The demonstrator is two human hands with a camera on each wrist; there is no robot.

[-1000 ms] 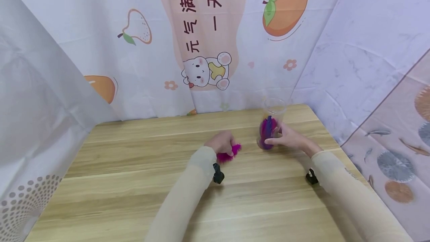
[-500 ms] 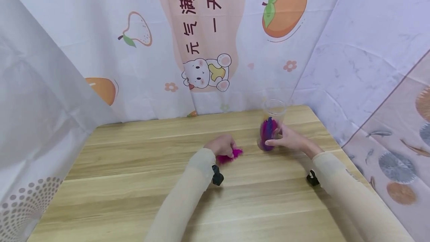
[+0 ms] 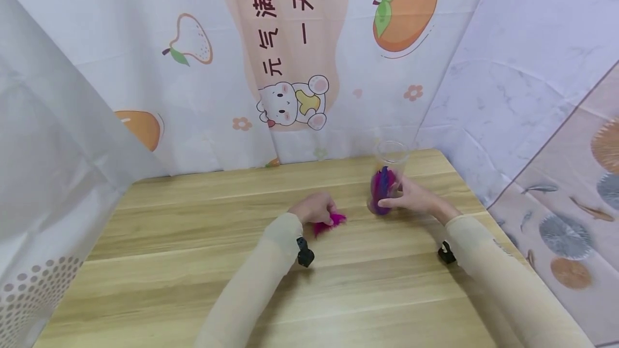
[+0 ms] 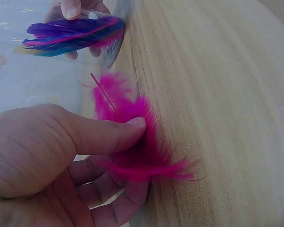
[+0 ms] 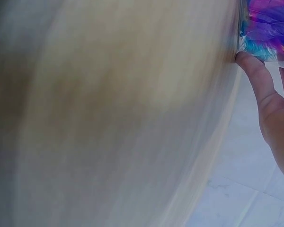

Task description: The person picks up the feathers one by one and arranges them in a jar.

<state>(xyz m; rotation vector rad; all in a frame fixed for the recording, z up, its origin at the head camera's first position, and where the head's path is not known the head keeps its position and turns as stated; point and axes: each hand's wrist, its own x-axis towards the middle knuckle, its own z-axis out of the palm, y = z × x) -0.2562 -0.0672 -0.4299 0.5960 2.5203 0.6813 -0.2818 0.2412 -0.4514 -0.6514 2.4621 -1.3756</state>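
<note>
Bright pink feathers [image 3: 335, 223] are pinched between the thumb and fingers of my left hand [image 3: 311, 209], low over the table. In the left wrist view, the thumb presses on the fluffy pink feathers [image 4: 142, 156] and a thin quill sticks out above it. To the right, a clear plastic cup [image 3: 391, 161] stands upright on the table. My right hand [image 3: 415, 197] grips its lower right side, thumb in front. Inside the cup, purple, blue and pink feathers [image 4: 75, 35] are bunched together. The right wrist view catches only part of my right hand [image 5: 277, 111] at the cup.
The wood-grain table [image 3: 193, 262] spreads out to the left and front of my hands. A printed curtain [image 3: 222, 90] hangs along the back edge, and another patterned cloth [image 3: 527, 117] hangs at the right. Small black devices are strapped at both wrists.
The left hand has shifted slightly left and lifted a little, with the pink feathers still in its fingers. The right hand keeps its hold on the cup. The head view has shifted slightly.
</note>
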